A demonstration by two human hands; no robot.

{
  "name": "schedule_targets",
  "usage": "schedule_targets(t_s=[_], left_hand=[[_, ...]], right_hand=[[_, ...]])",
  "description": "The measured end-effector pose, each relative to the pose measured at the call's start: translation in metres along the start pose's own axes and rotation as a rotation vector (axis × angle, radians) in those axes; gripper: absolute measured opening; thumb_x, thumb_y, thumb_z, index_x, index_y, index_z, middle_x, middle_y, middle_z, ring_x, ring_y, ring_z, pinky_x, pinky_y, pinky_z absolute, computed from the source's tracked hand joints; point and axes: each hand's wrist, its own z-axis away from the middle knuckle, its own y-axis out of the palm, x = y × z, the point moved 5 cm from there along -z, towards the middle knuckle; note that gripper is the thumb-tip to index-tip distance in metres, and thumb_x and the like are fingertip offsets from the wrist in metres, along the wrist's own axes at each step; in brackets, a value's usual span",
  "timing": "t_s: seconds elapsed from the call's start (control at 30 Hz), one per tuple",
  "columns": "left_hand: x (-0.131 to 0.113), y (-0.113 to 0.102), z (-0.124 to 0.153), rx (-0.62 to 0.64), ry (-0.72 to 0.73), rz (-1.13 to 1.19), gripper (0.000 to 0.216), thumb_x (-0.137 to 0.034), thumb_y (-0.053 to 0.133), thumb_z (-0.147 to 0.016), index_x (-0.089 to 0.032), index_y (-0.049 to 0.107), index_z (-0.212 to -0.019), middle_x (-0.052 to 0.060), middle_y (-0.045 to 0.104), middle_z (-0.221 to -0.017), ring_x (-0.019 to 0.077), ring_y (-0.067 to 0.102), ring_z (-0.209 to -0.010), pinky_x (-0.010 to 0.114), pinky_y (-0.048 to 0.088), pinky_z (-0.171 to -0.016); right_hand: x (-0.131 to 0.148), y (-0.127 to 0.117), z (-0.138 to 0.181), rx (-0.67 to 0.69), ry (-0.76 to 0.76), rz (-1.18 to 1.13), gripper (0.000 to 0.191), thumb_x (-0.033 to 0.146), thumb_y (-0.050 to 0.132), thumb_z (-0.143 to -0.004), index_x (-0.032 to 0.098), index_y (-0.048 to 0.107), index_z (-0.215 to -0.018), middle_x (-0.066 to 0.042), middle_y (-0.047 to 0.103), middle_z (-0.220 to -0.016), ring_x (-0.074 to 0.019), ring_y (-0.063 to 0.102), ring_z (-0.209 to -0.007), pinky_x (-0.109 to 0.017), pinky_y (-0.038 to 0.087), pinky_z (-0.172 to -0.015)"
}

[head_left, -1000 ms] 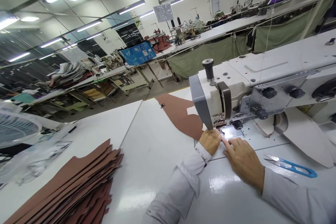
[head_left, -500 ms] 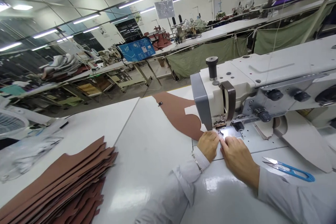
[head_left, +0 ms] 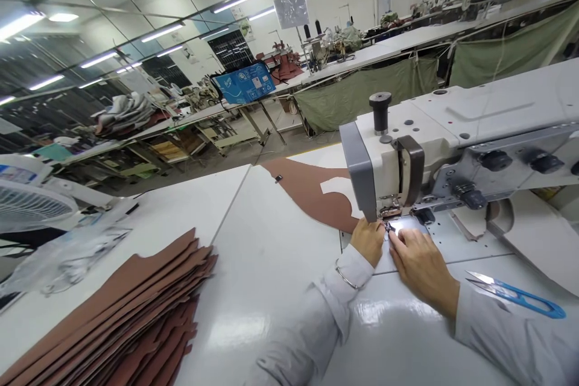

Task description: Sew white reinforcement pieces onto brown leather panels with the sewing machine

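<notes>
A brown leather-like panel (head_left: 301,193) with a curved cut-out lies flat on the white table, its near end running under the head of the sewing machine (head_left: 384,160). My left hand (head_left: 368,240) is closed with bent fingers on that end, just left of the presser foot (head_left: 389,212). My right hand (head_left: 420,259) rests at the lit needle plate (head_left: 409,226), thumb and fingers drawn together close to the needle. Whatever lies under its fingertips is too small to make out. A small black clip-like piece (head_left: 278,179) sits on the panel's far left edge.
Blue-handled thread snips (head_left: 518,295) lie right of my right hand. A stack of brown panels (head_left: 131,307) fills the table's left front. Behind it are a white fan (head_left: 34,193) and clear plastic (head_left: 67,259). Pale curved pieces (head_left: 538,235) lie under the machine arm.
The camera view has swung slightly left, so most things appear further right. Against the table seam, the brown panel has slid a little left. Both hands remain by the needle.
</notes>
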Motion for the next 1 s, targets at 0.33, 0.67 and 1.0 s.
schedule_targets(t_s=[0.33,0.67,1.0], left_hand=[[0.0,0.002,0.002,0.006,0.026,-0.001,0.027,-0.002,0.042,-0.075,-0.009,0.056,-0.096,0.013,0.059,-0.091,0.025,0.054,-0.092,0.038,0.049,-0.075],[0.008,-0.023,0.008,0.124,-0.038,-0.015,0.046,-0.019,0.061,-0.064,-0.012,0.051,-0.109,0.016,0.052,-0.114,0.0322,0.043,-0.11,0.054,0.034,-0.095],[0.062,-0.01,-0.009,0.192,-0.161,-0.116,0.034,-0.014,0.032,-0.089,-0.023,0.052,-0.114,0.007,0.042,-0.134,0.0278,0.047,-0.109,0.051,0.047,-0.081]], right_hand=[[0.002,0.002,0.003,0.011,0.009,0.003,0.027,0.021,0.037,-0.089,0.011,0.058,-0.102,-0.009,0.048,-0.085,-0.0209,0.04,-0.078,-0.033,0.03,-0.069],[-0.003,0.002,0.006,-0.033,-0.032,-0.003,0.028,0.024,0.036,-0.09,0.011,0.058,-0.101,-0.009,0.05,-0.086,-0.02,0.042,-0.078,-0.032,0.033,-0.072],[-0.01,0.012,0.011,-0.033,-0.113,0.068,0.032,0.033,0.035,-0.09,0.013,0.058,-0.1,-0.01,0.052,-0.087,-0.0222,0.045,-0.077,-0.034,0.035,-0.068]])
